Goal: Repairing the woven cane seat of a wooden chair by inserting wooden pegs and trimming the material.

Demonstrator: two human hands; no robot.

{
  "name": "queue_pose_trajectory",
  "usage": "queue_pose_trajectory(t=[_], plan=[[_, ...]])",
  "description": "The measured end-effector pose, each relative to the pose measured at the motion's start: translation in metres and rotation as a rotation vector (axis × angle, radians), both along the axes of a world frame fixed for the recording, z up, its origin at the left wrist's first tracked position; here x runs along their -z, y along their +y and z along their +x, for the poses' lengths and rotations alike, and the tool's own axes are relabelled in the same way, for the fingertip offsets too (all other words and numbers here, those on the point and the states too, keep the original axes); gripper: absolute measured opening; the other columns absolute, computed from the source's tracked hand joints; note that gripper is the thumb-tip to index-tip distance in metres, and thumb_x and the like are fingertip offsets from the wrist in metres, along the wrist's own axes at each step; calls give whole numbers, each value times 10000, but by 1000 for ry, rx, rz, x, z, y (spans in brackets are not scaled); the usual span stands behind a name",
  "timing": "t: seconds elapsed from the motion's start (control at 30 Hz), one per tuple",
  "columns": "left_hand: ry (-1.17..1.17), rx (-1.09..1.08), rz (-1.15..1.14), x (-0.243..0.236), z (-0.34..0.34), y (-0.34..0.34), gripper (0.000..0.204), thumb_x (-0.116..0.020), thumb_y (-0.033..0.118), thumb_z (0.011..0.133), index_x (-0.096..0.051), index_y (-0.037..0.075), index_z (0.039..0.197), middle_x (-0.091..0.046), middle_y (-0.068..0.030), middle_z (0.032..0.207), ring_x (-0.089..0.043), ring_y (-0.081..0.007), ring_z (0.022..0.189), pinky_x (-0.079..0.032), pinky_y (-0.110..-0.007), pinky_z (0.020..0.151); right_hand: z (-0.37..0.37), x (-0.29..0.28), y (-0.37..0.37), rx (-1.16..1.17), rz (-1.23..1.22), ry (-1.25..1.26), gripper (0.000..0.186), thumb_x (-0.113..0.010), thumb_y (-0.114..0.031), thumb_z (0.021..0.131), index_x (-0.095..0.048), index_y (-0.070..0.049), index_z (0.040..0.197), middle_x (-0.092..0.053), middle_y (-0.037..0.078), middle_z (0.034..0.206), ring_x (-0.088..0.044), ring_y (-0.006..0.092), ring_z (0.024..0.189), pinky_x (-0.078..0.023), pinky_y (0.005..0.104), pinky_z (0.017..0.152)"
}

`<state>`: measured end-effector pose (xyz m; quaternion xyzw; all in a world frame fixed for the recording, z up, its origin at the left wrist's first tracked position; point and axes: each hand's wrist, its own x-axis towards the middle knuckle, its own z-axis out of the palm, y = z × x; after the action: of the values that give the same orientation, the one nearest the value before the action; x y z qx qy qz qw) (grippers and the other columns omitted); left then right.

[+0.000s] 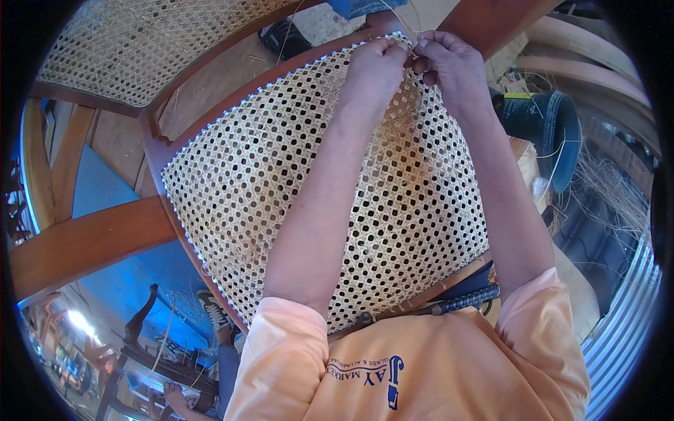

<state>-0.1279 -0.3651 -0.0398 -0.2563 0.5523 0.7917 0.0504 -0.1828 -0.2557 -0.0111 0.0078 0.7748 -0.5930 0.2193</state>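
Observation:
A woven cane seat (407, 231) with an open lattice of holes fills the middle, set in a reddish-brown wooden chair frame (232, 105). At its far right corner my two hands come close together over the edge. My left hand (379, 74) is closed in a pinch against the rim; whatever lies between its fingertips is hidden. My right hand (455, 67) pinches a thin pale cane strand (401, 17) that rises from the corner beyond the fingers. Both forearms reach across the seat, covering part of the weave.
The caned chair back (154, 49) stands at the far left, above a curved wooden arm (98, 242). To the right are a dark green bucket (562, 137) and loose cane strands (611, 179). A dark ribbed handle (470, 298) lies by my waist. Another person's hand (175, 397) shows at lower left.

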Motion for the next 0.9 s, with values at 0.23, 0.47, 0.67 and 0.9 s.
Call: queue_pose_trajectory(t=[0.23,0.47,0.67,0.9], plan=[[59,6,-1,-2,0,0,218,-522,206,873,-578,30,988,-560,-2,753,-418,-56,532,-348,-205,484,3,2,7,3,-204,-115,148,-574,-118,841,-558,-30,958,-572,-6,744,-523,52,613,-380,173,507],[-63,192,459,-2,4,-12,129,-515,185,879,-544,62,850,-518,9,673,-362,-40,456,-276,-185,420,-1,1,21,-160,-176,-72,146,-582,-153,849,-561,-49,950,-585,-10,754,-525,54,613,-385,185,519],[53,121,222,-4,2,-5,141,-544,190,869,-570,56,906,-545,7,732,-352,-27,466,-262,-171,421,-2,2,24,-47,-211,-226,145,-581,-173,853,-559,-61,943,-597,-5,767,-537,67,622,-393,197,522],[135,130,75,-3,0,-2,199,-529,182,867,-606,-2,871,-579,-24,729,-498,-84,664,-406,-235,631,-4,1,26,-15,-206,-270,150,-572,-167,857,-561,-61,963,-597,8,779,-537,75,626,-405,208,522]])
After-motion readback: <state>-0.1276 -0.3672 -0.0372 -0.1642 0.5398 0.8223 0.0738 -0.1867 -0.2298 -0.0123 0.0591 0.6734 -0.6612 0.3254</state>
